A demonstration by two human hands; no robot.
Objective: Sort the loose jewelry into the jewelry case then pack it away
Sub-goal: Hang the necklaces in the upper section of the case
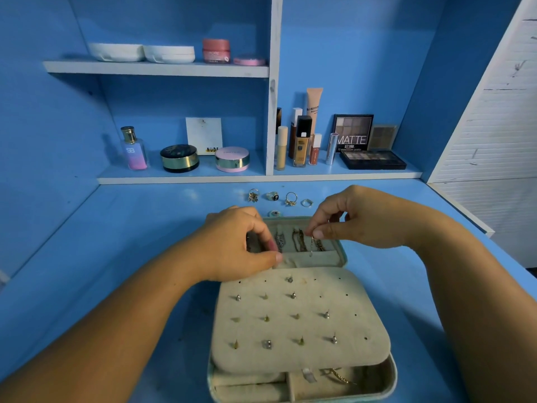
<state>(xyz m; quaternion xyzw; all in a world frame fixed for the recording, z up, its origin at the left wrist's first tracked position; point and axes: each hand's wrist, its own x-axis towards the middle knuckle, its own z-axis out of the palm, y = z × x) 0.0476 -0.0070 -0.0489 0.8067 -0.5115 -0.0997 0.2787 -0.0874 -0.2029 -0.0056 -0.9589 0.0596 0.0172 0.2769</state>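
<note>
Five rings [273, 196] were left loose on the counter [116, 257] at 12 o'clock beyond the open jewelry case [394, 373], four in a row and one closer to the case's far rim. One thin chain [311, 247] was pinched by the fingers [318, 234] of the right hand [357, 216]. It hung with its long axis running from 12 to 6 o'clock, and its lower end was just over the pocket band of the lid [308, 261]. The left hand [232, 245] was held at 9 o'clock of that chain, with its fingers [271, 245] curled at the lid's pocket edge. Whether anything was gripped there could not be told. About three other chains [299, 241] were counted hanging in the lid, on both sides of the held one. Roughly twelve studs [293, 295] were set in the one earring panel [348, 301], at 6 o'clock of the lid. The chain was judged to need only a short drop toward 6 o'clock into the pocket. The rings were judged nearer the right hand.
</note>
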